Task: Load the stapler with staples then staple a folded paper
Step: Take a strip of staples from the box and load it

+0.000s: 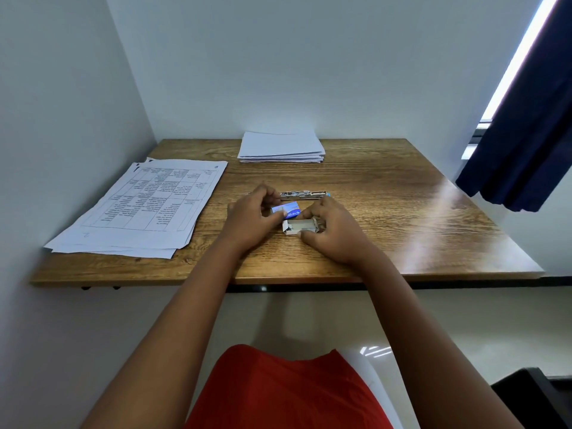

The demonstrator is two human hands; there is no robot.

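Note:
On the wooden table (387, 212) a metal stapler (305, 195) lies flat, opened out, just beyond my hands. My left hand (250, 218) pinches the blue sleeve of a staple box (289, 210) between thumb and fingers. My right hand (332, 230) holds the white inner tray of the staple box (298, 227), which rests on the table with grey staples showing inside. The two box parts sit apart, the sleeve behind the tray.
Printed sheets with tables (142, 209) lie spread at the table's left. A stack of blank folded paper (281, 147) sits at the back against the wall. A dark blue curtain (520, 119) hangs at the right. White walls close in at the left and back.

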